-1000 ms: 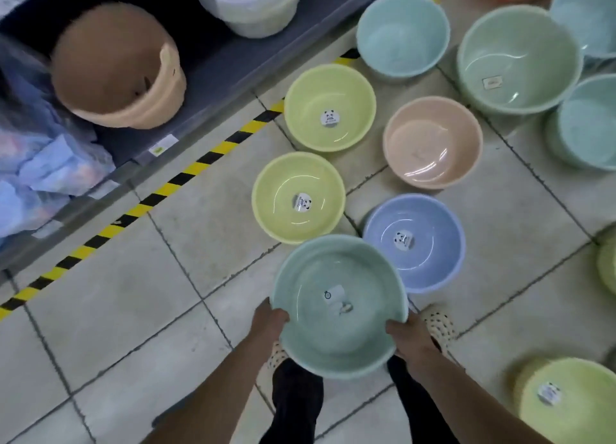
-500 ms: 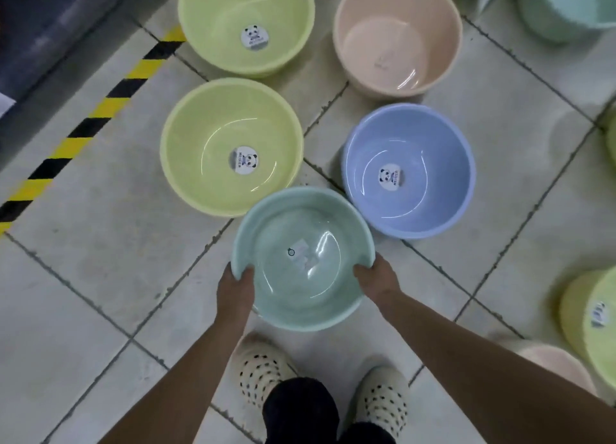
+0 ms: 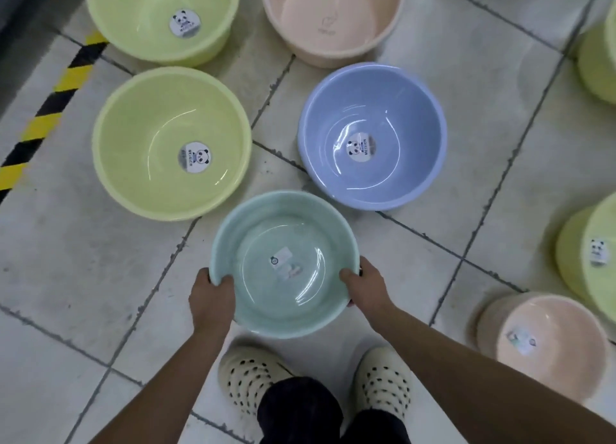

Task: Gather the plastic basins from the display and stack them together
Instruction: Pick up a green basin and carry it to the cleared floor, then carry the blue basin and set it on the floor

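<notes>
Both hands, left [image 3: 212, 297] and right [image 3: 366, 287], gripping mint basin [image 3: 283, 263] rim, blue basin [image 3: 371, 136] just beyond

A person's left hand [image 3: 213, 297] and right hand [image 3: 365, 290] grip opposite sides of the rim of a pale green round plastic basin [image 3: 286, 236]. The thumbs are hooked over the inner edge and the fingers curl outside. Both bare forearms reach forward and down, angling inward from the lower corners.
</notes>
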The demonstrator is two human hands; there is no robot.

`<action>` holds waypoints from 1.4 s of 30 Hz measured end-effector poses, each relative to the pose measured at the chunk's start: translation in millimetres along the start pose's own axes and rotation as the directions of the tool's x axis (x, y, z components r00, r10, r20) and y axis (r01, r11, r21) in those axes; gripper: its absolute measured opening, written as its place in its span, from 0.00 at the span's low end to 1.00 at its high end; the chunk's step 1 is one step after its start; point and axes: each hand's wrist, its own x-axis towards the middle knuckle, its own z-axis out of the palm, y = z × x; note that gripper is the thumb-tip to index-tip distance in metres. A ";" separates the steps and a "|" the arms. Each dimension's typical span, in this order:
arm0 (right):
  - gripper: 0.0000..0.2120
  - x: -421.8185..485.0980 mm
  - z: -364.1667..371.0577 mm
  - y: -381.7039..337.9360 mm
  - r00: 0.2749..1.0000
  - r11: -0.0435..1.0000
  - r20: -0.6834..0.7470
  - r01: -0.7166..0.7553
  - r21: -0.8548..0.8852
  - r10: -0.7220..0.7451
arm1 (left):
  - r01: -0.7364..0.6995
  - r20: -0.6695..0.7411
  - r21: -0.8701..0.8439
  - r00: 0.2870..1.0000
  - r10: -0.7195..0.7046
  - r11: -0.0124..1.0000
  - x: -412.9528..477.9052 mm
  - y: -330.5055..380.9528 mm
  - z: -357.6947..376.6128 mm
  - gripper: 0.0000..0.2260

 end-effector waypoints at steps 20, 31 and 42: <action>0.16 -29.8 -161.3 172.2 0.886 0.721 -0.341 0.011 0.693 0.314 | -0.519 0.438 0.213 0.808 0.394 0.828 -122.4 48.1 222.3 0.14; 0.23 -14.1 -148.4 191.3 0.854 0.759 -0.364 -0.053 0.649 0.371 | -0.490 0.517 0.234 0.794 0.319 0.840 -115.2 56.3 236.7 0.13; 0.30 -110.2 -196.2 15.7 0.841 0.867 -0.399 -0.153 0.475 0.366 | -0.397 0.480 0.198 0.836 0.265 0.896 -118.7 209.2 99.3 0.18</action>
